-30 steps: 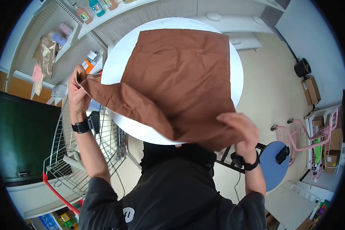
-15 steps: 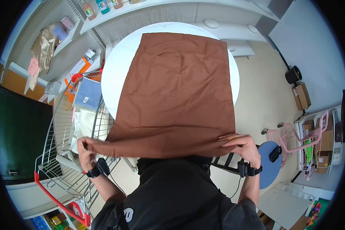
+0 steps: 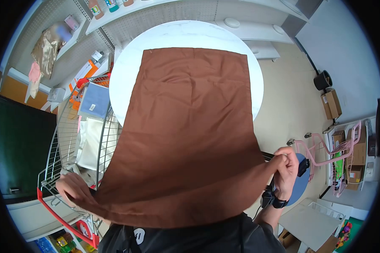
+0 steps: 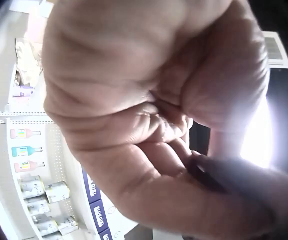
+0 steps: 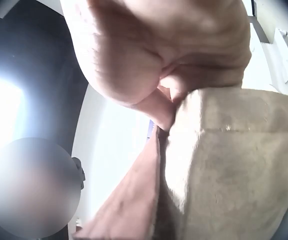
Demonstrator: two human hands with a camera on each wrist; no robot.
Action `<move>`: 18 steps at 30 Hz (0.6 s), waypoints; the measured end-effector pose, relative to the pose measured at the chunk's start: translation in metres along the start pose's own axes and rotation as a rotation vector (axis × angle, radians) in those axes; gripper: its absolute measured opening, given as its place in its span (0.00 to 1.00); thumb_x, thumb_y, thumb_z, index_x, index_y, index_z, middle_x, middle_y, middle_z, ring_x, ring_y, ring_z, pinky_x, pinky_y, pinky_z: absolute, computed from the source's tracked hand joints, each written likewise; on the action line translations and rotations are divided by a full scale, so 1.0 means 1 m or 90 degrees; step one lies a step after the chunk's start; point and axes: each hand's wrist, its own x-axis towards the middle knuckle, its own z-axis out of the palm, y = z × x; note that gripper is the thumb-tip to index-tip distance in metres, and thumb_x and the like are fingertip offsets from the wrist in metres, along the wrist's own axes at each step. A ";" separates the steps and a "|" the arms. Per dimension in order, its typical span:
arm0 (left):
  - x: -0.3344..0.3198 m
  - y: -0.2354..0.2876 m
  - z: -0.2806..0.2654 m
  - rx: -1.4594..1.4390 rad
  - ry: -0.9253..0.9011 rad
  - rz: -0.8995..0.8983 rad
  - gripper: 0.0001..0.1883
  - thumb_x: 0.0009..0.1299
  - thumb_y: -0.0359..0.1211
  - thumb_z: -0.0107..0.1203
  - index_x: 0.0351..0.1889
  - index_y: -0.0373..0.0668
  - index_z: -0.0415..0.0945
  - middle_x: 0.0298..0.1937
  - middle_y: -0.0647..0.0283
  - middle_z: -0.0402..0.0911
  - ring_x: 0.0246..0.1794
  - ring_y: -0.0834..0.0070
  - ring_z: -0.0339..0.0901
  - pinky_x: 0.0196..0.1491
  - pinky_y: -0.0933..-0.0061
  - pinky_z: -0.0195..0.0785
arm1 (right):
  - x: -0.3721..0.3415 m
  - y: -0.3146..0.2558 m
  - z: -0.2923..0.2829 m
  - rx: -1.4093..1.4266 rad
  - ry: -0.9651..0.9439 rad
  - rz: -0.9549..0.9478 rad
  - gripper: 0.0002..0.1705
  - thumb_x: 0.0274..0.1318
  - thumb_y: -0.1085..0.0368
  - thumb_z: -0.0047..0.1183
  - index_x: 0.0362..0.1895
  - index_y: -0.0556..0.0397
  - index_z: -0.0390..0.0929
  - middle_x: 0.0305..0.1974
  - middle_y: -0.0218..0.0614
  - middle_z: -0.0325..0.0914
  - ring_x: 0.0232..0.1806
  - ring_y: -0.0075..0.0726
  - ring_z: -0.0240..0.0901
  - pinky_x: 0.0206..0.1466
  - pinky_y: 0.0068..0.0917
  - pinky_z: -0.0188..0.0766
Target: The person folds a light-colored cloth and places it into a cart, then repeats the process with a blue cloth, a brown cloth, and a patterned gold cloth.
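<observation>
A wide brown cloth [image 3: 190,114] lies over a round white marbled table [image 3: 126,71], its near part lifted and drawn toward the person's body. My left hand [image 3: 75,187] grips the near left corner beyond the table's edge; in the left wrist view its curled fingers [image 4: 114,165] fill most of the picture. At the near right corner my right hand [image 3: 286,166] pinches the cloth between thumb and fingers. The right wrist view shows the cloth [image 5: 244,165] hanging from that pinch in folds. Between the two hands the near edge sags in a curve.
Left of the table stands a wire shopping cart [image 3: 50,168] holding a blue packet [image 3: 95,100] and white fabric [image 3: 93,137]. Shelves with bottles [image 3: 96,9] run behind. On the right are a blue round stool [image 3: 297,194] and a pink cart frame [image 3: 333,156].
Both hands have moved toward the body and farther apart, pulling the cloth nearer and spreading its near edge. Its far edge has slid toward the person. The right hand now grips its corner.
</observation>
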 end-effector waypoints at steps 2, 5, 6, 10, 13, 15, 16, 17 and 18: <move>0.018 -0.012 0.051 0.254 0.327 -0.024 0.17 0.82 0.42 0.60 0.34 0.42 0.73 0.25 0.65 0.72 0.25 0.75 0.69 0.32 0.76 0.59 | 0.006 0.004 0.000 -0.015 -0.083 0.081 0.20 0.72 0.81 0.53 0.66 0.61 0.76 0.36 0.35 0.85 0.35 0.20 0.81 0.41 0.18 0.73; 0.034 -0.021 0.014 0.505 0.247 -0.199 0.26 0.77 0.51 0.69 0.33 0.38 0.74 0.29 0.68 0.71 0.29 0.80 0.66 0.35 0.75 0.57 | 0.020 0.014 0.006 -0.086 -0.222 0.117 0.42 0.63 0.90 0.51 0.81 0.56 0.68 0.46 0.33 0.85 0.42 0.21 0.81 0.45 0.18 0.73; 0.040 -0.029 0.013 0.477 0.288 -0.191 0.31 0.73 0.55 0.72 0.30 0.34 0.79 0.26 0.67 0.75 0.28 0.79 0.68 0.34 0.74 0.56 | 0.021 0.012 0.014 -0.086 -0.206 0.172 0.46 0.54 0.92 0.53 0.77 0.53 0.75 0.44 0.32 0.84 0.40 0.24 0.79 0.44 0.20 0.73; 0.064 -0.047 0.005 0.442 0.284 -0.183 0.28 0.76 0.52 0.71 0.34 0.34 0.79 0.30 0.68 0.75 0.30 0.81 0.67 0.35 0.75 0.55 | 0.043 -0.004 0.030 -0.314 -0.322 -0.016 0.35 0.36 0.87 0.58 0.50 0.49 0.95 0.33 0.35 0.78 0.30 0.35 0.76 0.36 0.29 0.69; 0.077 -0.052 -0.004 0.422 0.291 -0.197 0.25 0.78 0.50 0.70 0.37 0.34 0.79 0.33 0.68 0.76 0.32 0.82 0.67 0.36 0.75 0.56 | 0.057 -0.008 0.030 -0.343 -0.291 -0.106 0.24 0.38 0.82 0.61 0.41 0.51 0.96 0.27 0.32 0.78 0.27 0.38 0.75 0.31 0.32 0.69; 0.088 -0.055 -0.011 0.422 0.265 -0.191 0.21 0.82 0.45 0.65 0.40 0.33 0.80 0.36 0.67 0.77 0.34 0.83 0.68 0.37 0.77 0.57 | 0.068 0.000 0.026 -0.296 -0.171 -0.168 0.15 0.44 0.78 0.61 0.38 0.57 0.92 0.28 0.33 0.80 0.28 0.33 0.76 0.32 0.29 0.69; 0.101 -0.060 -0.011 0.428 0.272 -0.190 0.19 0.83 0.43 0.63 0.41 0.33 0.81 0.37 0.67 0.78 0.34 0.83 0.68 0.37 0.77 0.57 | 0.073 0.010 0.015 -0.278 -0.097 -0.181 0.12 0.48 0.77 0.61 0.38 0.59 0.91 0.28 0.32 0.81 0.29 0.29 0.76 0.33 0.28 0.70; 0.114 -0.068 -0.013 0.433 0.281 -0.186 0.18 0.83 0.42 0.61 0.43 0.33 0.82 0.38 0.67 0.79 0.34 0.83 0.69 0.38 0.78 0.57 | 0.081 0.012 -0.003 -0.334 -0.039 -0.091 0.10 0.56 0.76 0.59 0.41 0.60 0.90 0.32 0.30 0.83 0.32 0.26 0.77 0.36 0.27 0.72; 0.130 -0.077 -0.012 0.439 0.291 -0.182 0.17 0.84 0.40 0.60 0.44 0.33 0.82 0.39 0.68 0.79 0.34 0.83 0.69 0.38 0.79 0.57 | 0.094 0.018 -0.005 -0.295 0.010 -0.028 0.09 0.62 0.74 0.58 0.44 0.61 0.89 0.35 0.29 0.85 0.35 0.24 0.78 0.39 0.26 0.74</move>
